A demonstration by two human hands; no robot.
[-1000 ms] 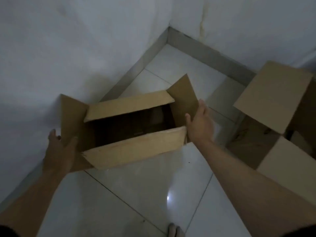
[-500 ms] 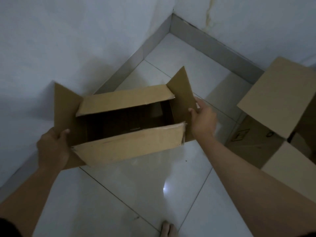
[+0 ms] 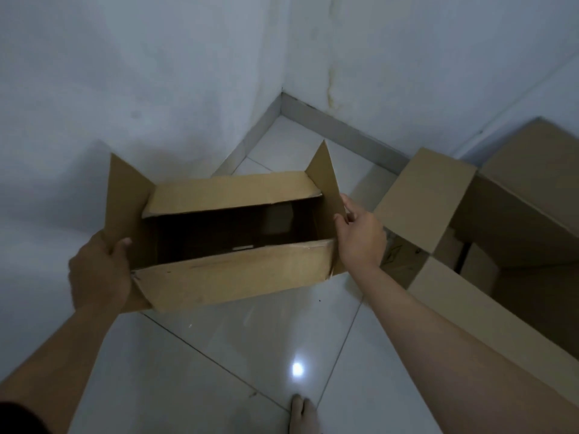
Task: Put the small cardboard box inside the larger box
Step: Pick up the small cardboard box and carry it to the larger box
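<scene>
A bare foot [image 3: 302, 413] stands on the tiled floor [image 3: 238, 349]. Above it, the left hand [image 3: 98, 274] and right hand [image 3: 360, 236] each clamp an end of the open small cardboard box [image 3: 235, 277], lifted beside the larger box [image 3: 501, 214] at right.

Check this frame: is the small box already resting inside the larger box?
No, both hands hold the small box left of the larger box.

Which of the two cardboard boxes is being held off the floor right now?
The small cardboard box, gripped at its ends by the left hand and right hand. The larger box sits apart at right.
</scene>
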